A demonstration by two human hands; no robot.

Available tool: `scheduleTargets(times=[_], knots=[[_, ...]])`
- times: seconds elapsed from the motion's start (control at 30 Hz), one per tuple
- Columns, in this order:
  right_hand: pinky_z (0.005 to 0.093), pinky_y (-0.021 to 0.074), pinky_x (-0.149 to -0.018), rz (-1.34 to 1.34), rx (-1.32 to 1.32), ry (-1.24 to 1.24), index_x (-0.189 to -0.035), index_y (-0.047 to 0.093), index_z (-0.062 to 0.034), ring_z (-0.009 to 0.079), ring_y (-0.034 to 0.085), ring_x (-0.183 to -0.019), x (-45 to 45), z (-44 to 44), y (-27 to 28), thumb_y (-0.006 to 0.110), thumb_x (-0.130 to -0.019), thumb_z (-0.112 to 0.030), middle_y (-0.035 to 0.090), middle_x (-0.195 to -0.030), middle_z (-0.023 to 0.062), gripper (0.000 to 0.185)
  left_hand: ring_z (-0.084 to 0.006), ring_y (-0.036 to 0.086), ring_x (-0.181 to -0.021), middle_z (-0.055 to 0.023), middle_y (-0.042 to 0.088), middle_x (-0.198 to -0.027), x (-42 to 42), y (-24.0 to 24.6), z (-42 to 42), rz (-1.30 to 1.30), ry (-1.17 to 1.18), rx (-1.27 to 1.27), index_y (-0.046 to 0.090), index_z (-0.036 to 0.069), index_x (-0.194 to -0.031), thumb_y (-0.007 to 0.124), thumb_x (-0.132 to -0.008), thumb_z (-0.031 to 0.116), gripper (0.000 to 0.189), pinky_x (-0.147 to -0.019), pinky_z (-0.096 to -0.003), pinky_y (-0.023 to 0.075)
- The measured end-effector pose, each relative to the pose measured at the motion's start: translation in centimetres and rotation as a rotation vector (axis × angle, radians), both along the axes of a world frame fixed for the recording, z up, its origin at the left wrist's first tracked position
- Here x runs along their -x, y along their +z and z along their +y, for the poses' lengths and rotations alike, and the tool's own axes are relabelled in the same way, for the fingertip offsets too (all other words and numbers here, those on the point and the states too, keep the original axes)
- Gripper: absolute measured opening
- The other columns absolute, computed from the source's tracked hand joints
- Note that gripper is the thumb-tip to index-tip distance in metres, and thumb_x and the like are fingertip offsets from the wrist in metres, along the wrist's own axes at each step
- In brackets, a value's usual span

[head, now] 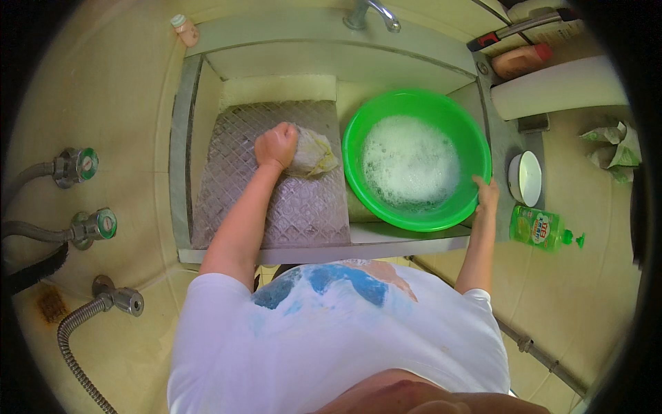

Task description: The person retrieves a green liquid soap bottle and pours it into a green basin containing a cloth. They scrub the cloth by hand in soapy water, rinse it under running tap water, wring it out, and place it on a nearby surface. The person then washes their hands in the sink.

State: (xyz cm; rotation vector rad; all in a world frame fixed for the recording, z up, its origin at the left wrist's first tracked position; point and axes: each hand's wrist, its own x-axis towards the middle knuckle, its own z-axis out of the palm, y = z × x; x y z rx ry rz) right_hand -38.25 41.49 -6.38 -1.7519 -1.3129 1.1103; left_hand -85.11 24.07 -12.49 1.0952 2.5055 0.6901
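Observation:
My left hand [277, 146] is closed in a fist on a wet, pale cloth with yellow edges [312, 152], over the ribbed washboard slab [305, 207] in the left part of the sink. On the right, my right hand [485, 193] grips the near right rim of a green plastic basin [357, 194]. White suds [411, 160] cover the liquid inside the basin. The basin sits in the right part of the sink, beside the washboard slab. What lies under the cloth is hidden.
A chrome faucet [380, 15] rises behind the sink. A white bowl [525, 178] and a green pump bottle of detergent [540, 228] are at the right edge. A small pink bottle [185, 31] stands at the back left corner. Valves [93, 222] stick out from the left wall.

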Motion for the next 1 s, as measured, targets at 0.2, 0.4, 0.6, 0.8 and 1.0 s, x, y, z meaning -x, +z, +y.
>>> scheduleTargets(times=[0.2,0.4,0.6,0.8,1.0], knots=[[0.0274,0.0427,-0.059,-0.287,-0.312,0.213,-0.088,0.062,-0.0011,0.0106,0.052,-0.064,6.7,0.7,7.8,0.073,-0.076,-0.021,0.062,-0.074,0.0029,0.026,-0.0413,0.058,-0.080,-0.0187,0.062,-0.085,0.0,0.1,-0.3,0.009,-0.008,-0.030,0.060,0.011,-0.081,0.038,-0.084,0.040,0.037,-0.068,-0.0500,0.0448],[0.0264,0.0402,-0.055,-0.444,-0.525,0.234,-0.085,0.062,-0.0015,0.0090,0.047,-0.059,11.8,-3.6,12.5,0.072,-0.076,-0.022,0.059,-0.066,0.0028,0.025,-0.0409,0.059,-0.080,-0.0194,0.062,-0.084,0.3,-0.3,-0.3,0.000,-0.030,-0.055,0.062,0.011,-0.083,0.039,-0.084,0.039,0.036,-0.069,-0.0500,0.0455],[0.0286,0.0382,-0.051,-0.632,-0.783,0.276,-0.080,0.058,-0.0032,0.0140,0.046,-0.053,12.2,-7.3,15.3,0.071,-0.073,-0.015,0.052,-0.059,0.0079,0.018,-0.0410,0.059,-0.077,-0.0203,0.063,-0.081,0.3,-0.3,-0.4,0.013,-0.042,-0.121,0.063,0.010,-0.080,0.041,-0.083,0.037,0.035,-0.070,-0.0497,0.0462],[0.0330,0.0370,-0.047,-0.800,-0.980,0.295,-0.074,0.053,-0.0053,0.0260,0.045,-0.049,10.3,-7.8,16.8,0.069,-0.071,-0.012,0.047,-0.058,0.0118,0.017,-0.0413,0.059,-0.079,-0.0199,0.063,-0.083,0.2,-0.3,-0.3,0.018,-0.029,-0.061,0.062,0.009,-0.081,0.041,-0.083,0.037,0.035,-0.070,-0.0496,0.0461],[0.0350,0.0353,-0.045,-0.809,-1.181,0.324,-0.069,0.050,-0.0064,0.0316,0.044,-0.050,6.7,-7.0,16.3,0.070,-0.069,-0.008,0.045,-0.059,0.0121,0.020,-0.0368,0.059,-0.087,-0.0190,0.063,-0.093,0.8,0.3,-0.7,-0.093,-0.146,-0.061,0.064,0.012,-0.099,0.046,-0.083,0.044,0.039,-0.076,-0.0452,0.0458]])
